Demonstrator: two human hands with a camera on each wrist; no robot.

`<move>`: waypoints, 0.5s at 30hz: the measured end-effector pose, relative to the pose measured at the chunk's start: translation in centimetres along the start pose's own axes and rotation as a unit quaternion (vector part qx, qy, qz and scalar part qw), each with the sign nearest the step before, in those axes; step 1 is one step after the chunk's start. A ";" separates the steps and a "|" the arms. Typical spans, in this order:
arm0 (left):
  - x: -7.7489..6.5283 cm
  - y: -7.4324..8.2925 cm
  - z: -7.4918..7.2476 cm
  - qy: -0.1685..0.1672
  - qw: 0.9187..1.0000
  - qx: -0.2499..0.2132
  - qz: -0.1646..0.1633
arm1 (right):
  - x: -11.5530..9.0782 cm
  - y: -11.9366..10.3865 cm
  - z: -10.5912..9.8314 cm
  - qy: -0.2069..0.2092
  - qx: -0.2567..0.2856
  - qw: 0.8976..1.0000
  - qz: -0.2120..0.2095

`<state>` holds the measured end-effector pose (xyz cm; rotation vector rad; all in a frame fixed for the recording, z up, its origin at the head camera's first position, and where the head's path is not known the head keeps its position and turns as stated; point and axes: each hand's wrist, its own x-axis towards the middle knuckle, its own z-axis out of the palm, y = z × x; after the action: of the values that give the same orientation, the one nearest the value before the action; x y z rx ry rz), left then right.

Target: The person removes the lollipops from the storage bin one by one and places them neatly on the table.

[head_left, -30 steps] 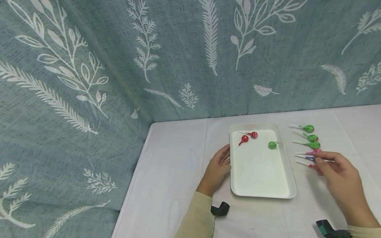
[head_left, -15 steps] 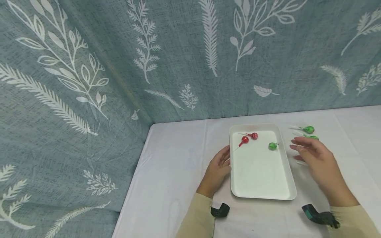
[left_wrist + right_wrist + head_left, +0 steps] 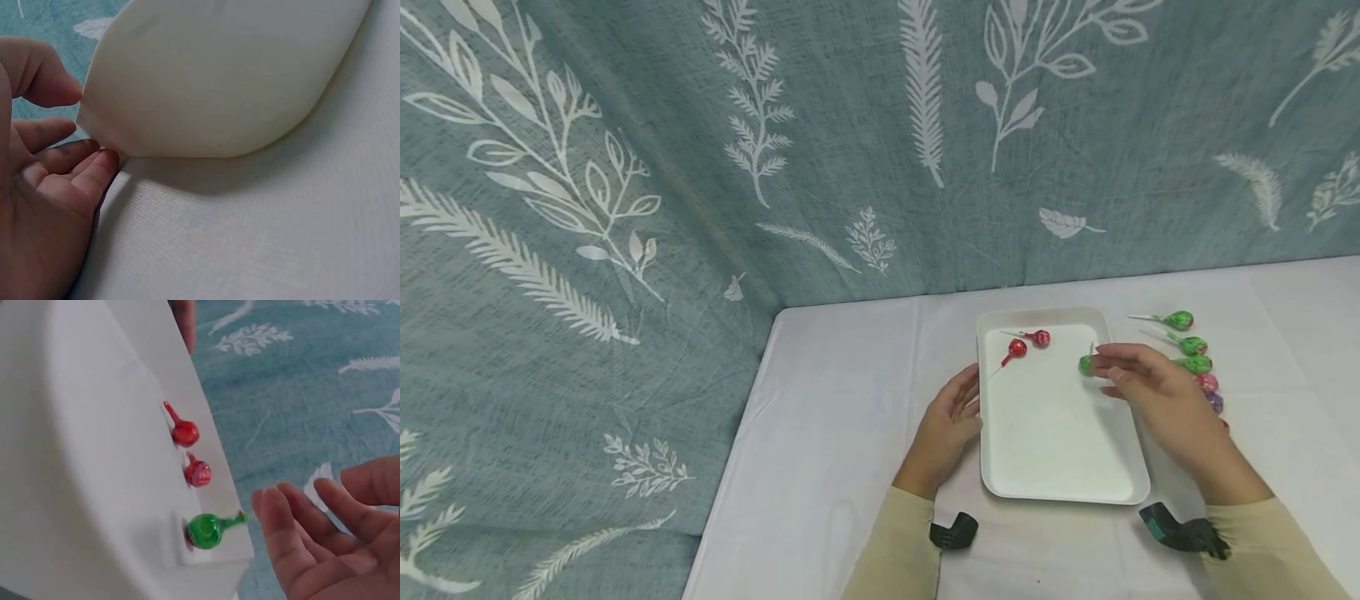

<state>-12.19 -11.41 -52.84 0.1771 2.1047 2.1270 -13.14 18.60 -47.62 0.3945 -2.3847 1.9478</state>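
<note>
My left hand [image 3: 946,429] rests its fingertips against the left outer side of the white tray [image 3: 1060,487]; in the left wrist view its fingers [image 3: 97,172] touch the tray's wall. Over the tray's right rim reaches my right hand [image 3: 1165,400], thumb and fingers loosely bent beside a green lollipop [image 3: 1086,365]. In the right wrist view the fingertips [image 3: 269,497] are near that lollipop's stick end, with a gap between them and its wrapped head [image 3: 206,531]. Two red lollipops, one upper [image 3: 1041,338] and one lower [image 3: 1017,347], lie at the tray's far left.
Right of the tray lies a column of lollipops: three green, the farthest one [image 3: 1180,320] fully visible, then a pink one [image 3: 1207,382], a purple one [image 3: 1214,402] and a mostly hidden red one. A leaf-patterned curtain [image 3: 850,150] hangs behind the white-covered table [image 3: 842,400].
My right hand has moved left from the pink and purple lollipops to the green lollipop in the tray. The left hand has stayed on the tray's side.
</note>
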 end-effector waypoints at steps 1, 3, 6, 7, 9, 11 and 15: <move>0.0 0.0 0.0 0.001 1.000 -0.001 -0.002 | 0.1 0.0 0.0 0.000 -0.004 1.000 0.000; 0.0 0.0 0.0 0.003 1.000 -0.003 -0.002 | 0.3 0.0 0.0 0.010 -0.020 1.000 0.004; 0.0 0.0 0.0 0.001 1.000 -0.002 -0.003 | 0.6 0.0 -0.1 0.039 -0.036 0.998 0.016; 0.0 0.0 0.0 0.001 1.000 -0.001 -0.003 | 0.7 0.1 -0.1 0.049 -0.039 0.998 0.021; 0.0 0.1 0.0 0.000 1.000 -0.001 -0.003 | 0.8 0.1 -0.3 0.071 -0.048 0.996 0.031; 0.0 0.1 0.0 -0.001 1.000 0.000 -0.005 | 0.9 0.1 -0.6 0.089 -0.056 0.993 0.048; 0.0 0.0 -0.1 -0.004 1.000 -0.002 -0.006 | 1.0 0.2 -1.4 0.108 -0.087 0.985 0.103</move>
<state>-12.25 -11.50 -52.80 0.1732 2.0906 2.1204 -14.33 19.80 -47.34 -0.0701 -2.5072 1.7293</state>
